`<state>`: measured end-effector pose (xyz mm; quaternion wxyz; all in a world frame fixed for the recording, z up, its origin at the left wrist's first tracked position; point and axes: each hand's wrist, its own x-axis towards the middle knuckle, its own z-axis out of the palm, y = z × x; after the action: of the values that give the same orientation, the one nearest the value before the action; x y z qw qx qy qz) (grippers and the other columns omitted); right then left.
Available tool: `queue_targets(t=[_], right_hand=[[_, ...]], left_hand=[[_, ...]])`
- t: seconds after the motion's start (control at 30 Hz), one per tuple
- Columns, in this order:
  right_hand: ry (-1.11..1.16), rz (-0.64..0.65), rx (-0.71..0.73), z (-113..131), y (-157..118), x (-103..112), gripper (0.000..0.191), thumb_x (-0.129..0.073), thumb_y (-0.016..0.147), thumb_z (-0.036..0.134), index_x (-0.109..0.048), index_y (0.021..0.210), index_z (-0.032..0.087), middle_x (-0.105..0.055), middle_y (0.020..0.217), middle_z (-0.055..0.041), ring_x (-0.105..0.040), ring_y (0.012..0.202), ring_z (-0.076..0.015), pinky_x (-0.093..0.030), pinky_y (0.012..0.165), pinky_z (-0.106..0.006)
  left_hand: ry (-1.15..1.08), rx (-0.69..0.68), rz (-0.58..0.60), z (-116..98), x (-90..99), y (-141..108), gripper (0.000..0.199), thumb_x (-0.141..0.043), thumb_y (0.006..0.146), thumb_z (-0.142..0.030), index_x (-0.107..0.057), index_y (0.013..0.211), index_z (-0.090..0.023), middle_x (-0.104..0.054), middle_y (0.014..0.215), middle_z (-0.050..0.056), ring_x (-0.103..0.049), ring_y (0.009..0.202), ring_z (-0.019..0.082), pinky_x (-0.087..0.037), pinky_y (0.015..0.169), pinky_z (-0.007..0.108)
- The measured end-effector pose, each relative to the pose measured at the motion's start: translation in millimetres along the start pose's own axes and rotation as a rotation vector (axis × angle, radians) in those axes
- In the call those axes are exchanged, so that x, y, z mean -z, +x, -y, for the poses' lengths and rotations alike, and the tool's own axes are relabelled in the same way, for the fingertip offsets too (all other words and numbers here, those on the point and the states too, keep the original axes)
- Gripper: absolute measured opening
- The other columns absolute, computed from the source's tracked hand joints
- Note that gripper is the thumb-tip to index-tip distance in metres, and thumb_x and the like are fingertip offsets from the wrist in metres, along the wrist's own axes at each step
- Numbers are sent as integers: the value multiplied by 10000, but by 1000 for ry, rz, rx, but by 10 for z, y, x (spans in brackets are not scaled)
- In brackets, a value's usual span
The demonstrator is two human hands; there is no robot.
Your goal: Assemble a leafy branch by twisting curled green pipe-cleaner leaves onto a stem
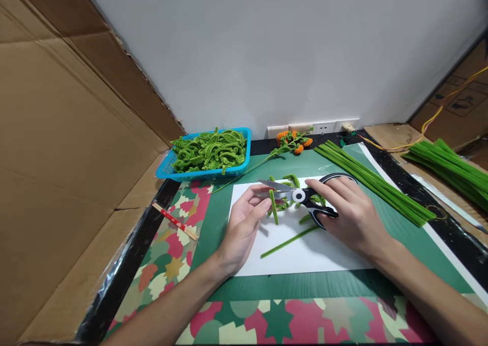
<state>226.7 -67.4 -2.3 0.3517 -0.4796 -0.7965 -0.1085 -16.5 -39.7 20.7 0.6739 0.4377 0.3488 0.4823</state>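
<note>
Pinching short green strip (274,213) in left hand (242,226), gripped open-bladed scissors (299,196) in right hand (353,216); best kept fingertips (266,205) clear of blades (276,185), over paper (305,259) beneath hands.

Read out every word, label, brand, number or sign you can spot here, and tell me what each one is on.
No text can be read anywhere in this picture.
Cardboard box at the far right: dark printed marks, one of them framed, too dim and blurred to read.
Red band on the chopsticks: any print is too small to read.
Scissors: no lettering that I can make out.
</note>
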Motion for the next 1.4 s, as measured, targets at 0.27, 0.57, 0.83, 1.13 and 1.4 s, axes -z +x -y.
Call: queue_targets(t=[0.27,0.57,0.83,1.13,1.4], right_hand=[[-61,-12,78,28,22,29,598,-573,872,-9,-605,1439,175,-709,984,-107,-622,911,-295,-538,838,-420],[-137,-125,158,-1,13,-4,466,-615,935,-21,-673,1364,151,-735,910,-58,-623,807,-221,-487,793,-347],[-163,-130,205,15,13,23,448,-630,938,-8,-681,1362,129,-734,901,-64,-599,780,-214,-454,770,-347],[-150,-118,233,35,37,12,417,-612,926,3,-679,1328,90,-706,868,-83,-582,789,-230,-465,773,-359],[-270,-114,300,58,8,80,441,-669,941,77,-688,1381,89,-712,819,-62,-566,730,-206,-406,721,-352]], left_hand=[[266,-97,-118,-17,-13,20,253,-922,846,-346,-807,969,-157,-804,942,59,-760,745,170,-617,747,280],[286,-44,-112,-26,9,26,268,-920,850,-358,-840,948,-122,-826,884,86,-756,681,161,-617,617,237],[188,35,-82,-9,34,20,219,-952,811,-305,-860,901,-128,-792,799,57,-709,627,128,-575,515,187],[182,64,-53,9,57,2,218,-963,797,-308,-860,859,-126,-787,732,66,-671,546,121,-571,482,199],[145,82,-27,-11,31,1,223,-970,782,-309,-859,837,-123,-775,711,62,-665,567,115,-556,471,175]])
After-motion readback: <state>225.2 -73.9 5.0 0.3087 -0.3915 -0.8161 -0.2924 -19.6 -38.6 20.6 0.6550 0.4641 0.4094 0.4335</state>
